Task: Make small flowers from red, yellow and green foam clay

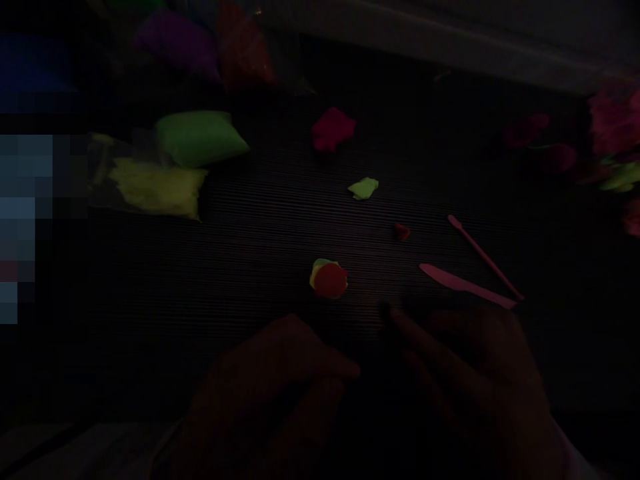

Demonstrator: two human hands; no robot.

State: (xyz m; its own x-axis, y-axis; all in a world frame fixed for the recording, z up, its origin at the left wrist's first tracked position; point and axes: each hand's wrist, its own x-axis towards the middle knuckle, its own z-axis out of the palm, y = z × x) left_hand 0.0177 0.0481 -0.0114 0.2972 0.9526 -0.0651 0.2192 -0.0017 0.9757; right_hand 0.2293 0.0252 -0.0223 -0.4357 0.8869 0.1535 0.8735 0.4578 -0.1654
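Note:
The scene is very dark. My left hand (273,387) rests low at the table's near edge, its fingers curled inward; what lies in them, if anything, I cannot make out. My right hand (470,373) lies beside it with fingers stretched forward toward the left, its fingertips near a dark spot on the table. Just beyond both hands sits a small clay piece, red on yellow-green (329,279). Two pink modelling tools (467,285) lie just past my right hand. A tiny red clay bit (401,231) and a small green clay scrap (363,189) lie farther out.
A red clay lump (333,129) sits at the back middle. Bags of green clay (200,137) and yellow clay (153,189) lie at the left, purple and orange bags behind them. Pink and green clay pieces (613,143) crowd the right edge. The ribbed dark tabletop (250,267) spans the view.

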